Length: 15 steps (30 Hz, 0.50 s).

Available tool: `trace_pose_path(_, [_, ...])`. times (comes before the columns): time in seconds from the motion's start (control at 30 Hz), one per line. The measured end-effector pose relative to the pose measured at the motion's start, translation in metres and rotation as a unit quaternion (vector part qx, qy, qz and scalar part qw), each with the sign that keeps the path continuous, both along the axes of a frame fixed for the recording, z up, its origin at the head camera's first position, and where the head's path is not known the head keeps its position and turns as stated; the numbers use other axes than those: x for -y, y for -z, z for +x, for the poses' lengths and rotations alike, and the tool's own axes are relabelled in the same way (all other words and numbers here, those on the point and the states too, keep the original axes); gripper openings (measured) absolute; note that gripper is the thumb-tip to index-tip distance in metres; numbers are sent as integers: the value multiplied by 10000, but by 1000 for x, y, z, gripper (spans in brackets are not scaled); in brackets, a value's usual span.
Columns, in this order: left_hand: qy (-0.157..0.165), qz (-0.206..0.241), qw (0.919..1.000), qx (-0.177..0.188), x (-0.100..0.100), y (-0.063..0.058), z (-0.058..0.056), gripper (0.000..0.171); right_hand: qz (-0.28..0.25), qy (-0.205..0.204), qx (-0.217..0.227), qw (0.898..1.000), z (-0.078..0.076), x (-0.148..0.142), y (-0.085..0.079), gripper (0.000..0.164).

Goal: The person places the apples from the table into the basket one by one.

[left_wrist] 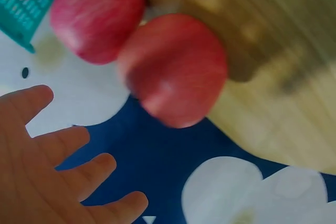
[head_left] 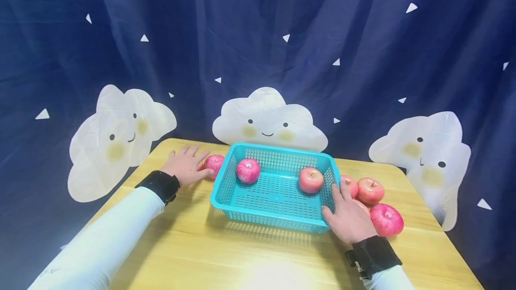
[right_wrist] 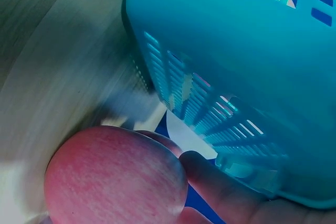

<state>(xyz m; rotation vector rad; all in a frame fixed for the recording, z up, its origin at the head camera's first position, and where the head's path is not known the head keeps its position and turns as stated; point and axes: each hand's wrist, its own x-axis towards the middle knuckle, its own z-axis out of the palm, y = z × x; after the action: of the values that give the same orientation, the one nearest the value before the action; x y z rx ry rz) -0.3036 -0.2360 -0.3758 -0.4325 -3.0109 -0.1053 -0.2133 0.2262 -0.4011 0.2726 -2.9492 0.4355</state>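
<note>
A turquoise plastic basket [head_left: 278, 216] stands on the table with a deep pink apple [head_left: 247, 170] at its left and a paler apple [head_left: 311, 180] at its right. My right hand [head_left: 350, 218] grips the basket's right side, thumb over the rim; in the right wrist view a finger lies between the basket wall [right_wrist: 231, 66] and an apple [right_wrist: 115, 179]. Left of the basket, my left hand [head_left: 185, 165] has its fingers spread beside a pink apple [head_left: 213, 163]. Two apples show there in the left wrist view, a nearer one [left_wrist: 176, 72] and one by the basket [left_wrist: 100, 17].
Several apples cluster right of the basket, among them a pale one [head_left: 371, 190] and a deep pink one [head_left: 387, 219]. Behind the wooden table [head_left: 181, 245] hangs a dark blue curtain [head_left: 250, 48] with white clouds. A bright glare lies on the front of the table.
</note>
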Motion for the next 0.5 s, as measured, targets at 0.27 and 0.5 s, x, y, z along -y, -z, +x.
trace_pose_path(0.27, [-142, 130, 9998, 109, 14, 24, -18, 79, 42, 21, 38, 10000, 1, 2, 0, 74])
trace_pose_path(0.5, [-144, 128, 9998, 77, 19, 39, -32, 80, 32, -21, -72, 10000, 1, 2, 0, 72])
